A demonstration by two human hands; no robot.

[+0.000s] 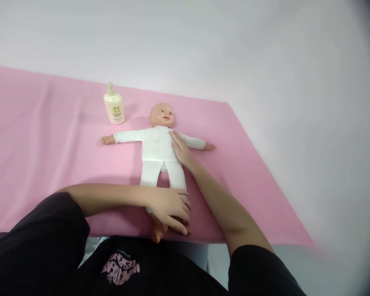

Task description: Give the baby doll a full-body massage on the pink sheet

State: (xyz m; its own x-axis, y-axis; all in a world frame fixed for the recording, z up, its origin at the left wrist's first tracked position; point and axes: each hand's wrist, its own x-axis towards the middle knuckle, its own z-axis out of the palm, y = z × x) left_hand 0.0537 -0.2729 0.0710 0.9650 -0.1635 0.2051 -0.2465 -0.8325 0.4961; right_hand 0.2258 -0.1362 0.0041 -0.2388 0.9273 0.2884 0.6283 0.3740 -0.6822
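A baby doll (156, 144) with a white cloth body lies face up, arms spread wide and feet toward me. My left hand (171, 207) reaches across both of its legs, with the fingers curled round the lower leg on the right. That hand hides most of the shins, while the feet show beside and below it. Flat along the right side of the doll's chest rests my right hand (181, 149), its fingers stretched toward the shoulder.
A pale yellow pump bottle (114, 107) stands upright to the left of the doll's head. Pink cloth (249, 197) covers the table, and its near edge runs just below the doll's feet. Behind it is a white wall (185, 45).
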